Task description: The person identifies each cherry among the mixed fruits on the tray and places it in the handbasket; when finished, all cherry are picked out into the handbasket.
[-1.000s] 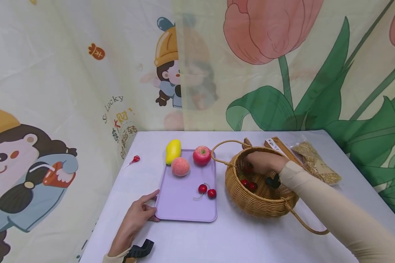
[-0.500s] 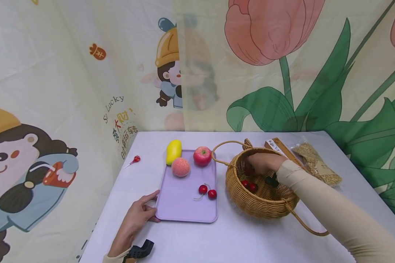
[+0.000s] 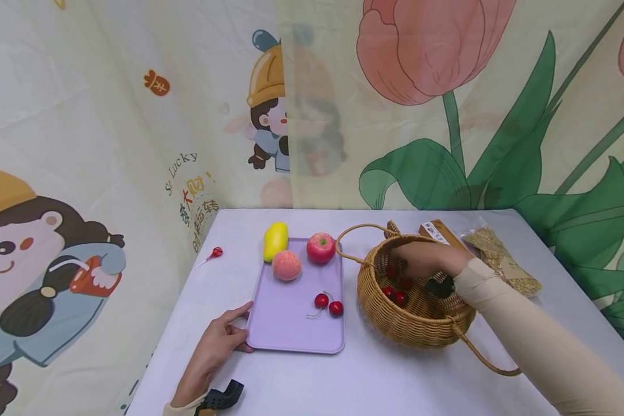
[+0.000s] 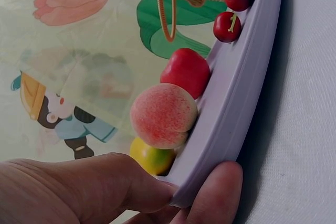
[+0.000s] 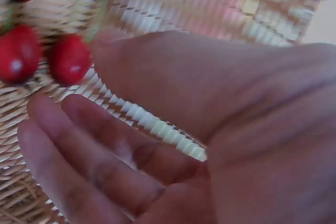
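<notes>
The right hand is inside the wicker basket, reaching from 3 o'clock toward 10 o'clock of its opening; in the right wrist view its fingers lie loosely bent and apart from the thumb, yet I cannot tell whether a stem is pinched there, because part of the grip is hidden and the picture is blurred. The near cherries are close by the thumb tip; the other pair, the low cherries, sits at about 8 o'clock in the basket. Such fruits should be light, smooth and a little slippery, so a round side may roll away; I would judge that the stem, or both sides of one cherry, is the better place to hold, with soft pressure. The left hand is clamped on the tray at its 8 o'clock edge, thumb above and finger beneath; the tray seems stiff and thin, and this edge gives a sure grip.
</notes>
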Available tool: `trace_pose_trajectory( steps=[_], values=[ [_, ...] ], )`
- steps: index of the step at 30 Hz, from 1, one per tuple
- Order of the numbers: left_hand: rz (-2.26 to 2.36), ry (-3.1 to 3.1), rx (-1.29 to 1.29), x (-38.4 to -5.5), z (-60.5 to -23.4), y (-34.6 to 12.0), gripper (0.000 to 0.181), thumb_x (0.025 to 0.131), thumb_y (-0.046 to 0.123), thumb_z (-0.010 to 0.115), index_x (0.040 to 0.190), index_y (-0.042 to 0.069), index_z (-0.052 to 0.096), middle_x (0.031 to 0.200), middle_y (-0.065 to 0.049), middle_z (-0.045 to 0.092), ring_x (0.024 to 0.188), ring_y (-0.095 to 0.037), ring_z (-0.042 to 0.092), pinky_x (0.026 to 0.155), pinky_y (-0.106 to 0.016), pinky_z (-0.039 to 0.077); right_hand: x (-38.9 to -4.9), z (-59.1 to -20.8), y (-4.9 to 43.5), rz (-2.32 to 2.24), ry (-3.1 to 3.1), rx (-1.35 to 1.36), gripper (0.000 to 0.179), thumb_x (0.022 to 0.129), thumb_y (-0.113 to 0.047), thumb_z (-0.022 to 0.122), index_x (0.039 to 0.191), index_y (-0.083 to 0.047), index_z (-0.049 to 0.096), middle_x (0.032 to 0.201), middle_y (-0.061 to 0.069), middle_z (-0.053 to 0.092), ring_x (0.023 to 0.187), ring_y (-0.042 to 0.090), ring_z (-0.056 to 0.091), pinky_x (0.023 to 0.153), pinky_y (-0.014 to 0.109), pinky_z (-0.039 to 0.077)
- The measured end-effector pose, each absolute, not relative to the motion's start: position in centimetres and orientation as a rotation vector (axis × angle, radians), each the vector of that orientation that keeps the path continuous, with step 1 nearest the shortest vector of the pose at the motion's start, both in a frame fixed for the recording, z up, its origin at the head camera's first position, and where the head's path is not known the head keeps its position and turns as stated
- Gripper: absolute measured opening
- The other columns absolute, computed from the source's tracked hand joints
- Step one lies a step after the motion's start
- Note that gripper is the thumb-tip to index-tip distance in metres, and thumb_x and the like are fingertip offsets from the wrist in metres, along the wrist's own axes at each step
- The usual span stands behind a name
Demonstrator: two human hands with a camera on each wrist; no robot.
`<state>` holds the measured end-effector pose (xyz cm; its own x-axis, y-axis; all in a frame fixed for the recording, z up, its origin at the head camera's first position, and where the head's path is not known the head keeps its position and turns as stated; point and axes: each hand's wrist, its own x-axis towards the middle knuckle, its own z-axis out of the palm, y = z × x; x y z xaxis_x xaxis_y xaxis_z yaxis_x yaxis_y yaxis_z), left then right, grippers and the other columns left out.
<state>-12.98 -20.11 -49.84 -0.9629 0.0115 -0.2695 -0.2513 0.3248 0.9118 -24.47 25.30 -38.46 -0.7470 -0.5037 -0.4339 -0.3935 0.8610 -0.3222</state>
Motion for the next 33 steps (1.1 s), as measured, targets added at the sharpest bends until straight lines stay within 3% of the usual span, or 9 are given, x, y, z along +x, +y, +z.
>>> trace_pose_trajectory(
  steps=[9,16,22,27,33],
  values=[
    [1.679,2.375,-0.213,-13.0,-49.8,-20.1,0.065,0.09,-0.013,0.064,0.153,0.002,0.056,0.139,-0.025,0.06,0.065,-0.024,0.072,0.065,-0.031,0.062,-20.3,-36.3,26.3,-0.581,2.698,-0.673,0.017,0.103,-0.014,0.067,0.12,-0.018,0.071,0.121,0.007,0.075,0.107,0.016,0.069,0.091,0.041,0.061],
    [1.699,2.371,-0.203,-13.0,-49.9,-20.1,0.065,0.089,-0.013,0.064,0.152,0.001,0.056,0.139,-0.025,0.061,0.065,-0.025,0.073,0.064,-0.032,0.062,-16.9,-35.1,25.7,-0.715,2.882,-0.631,0.018,0.103,-0.017,0.07,0.12,-0.019,0.073,0.116,0.001,0.074,0.095,0.012,0.066,0.076,0.029,0.055],
    [1.678,2.375,-0.227,-12.9,-49.8,-20.0,0.065,0.091,-0.012,0.065,0.153,0.003,0.056,0.138,-0.024,0.062,0.066,-0.025,0.073,0.065,-0.03,0.061,-15.2,-33.0,25.6,-0.695,2.98,-0.659,0.018,0.102,-0.015,0.07,0.12,-0.019,0.073,0.116,-0.001,0.075,0.105,0.015,0.07,0.085,0.037,0.06],
    [1.663,2.379,-0.219,-12.9,-49.6,-20.1,0.065,0.091,-0.012,0.064,0.153,0.003,0.056,0.137,-0.024,0.063,0.066,-0.025,0.073,0.066,-0.029,0.06,-13.1,-32.3,24.3,-0.756,3.011,-0.696,0.026,0.098,-0.01,0.074,0.121,-0.021,0.072,0.119,-0.002,0.074,0.105,0.014,0.071,0.084,0.029,0.062],
    [1.666,2.382,-0.21,-12.9,-49.7,-20.1,0.066,0.089,-0.012,0.065,0.153,0.002,0.057,0.136,-0.024,0.063,0.065,-0.026,0.074,0.065,-0.028,0.059,-11.4,-33.3,21.7,-1.02,3.012,-0.835,0.041,0.092,0.0,0.079,0.125,-0.022,0.07,0.123,-0.004,0.072,0.107,0.014,0.071,0.088,0.029,0.064]
  ],
)
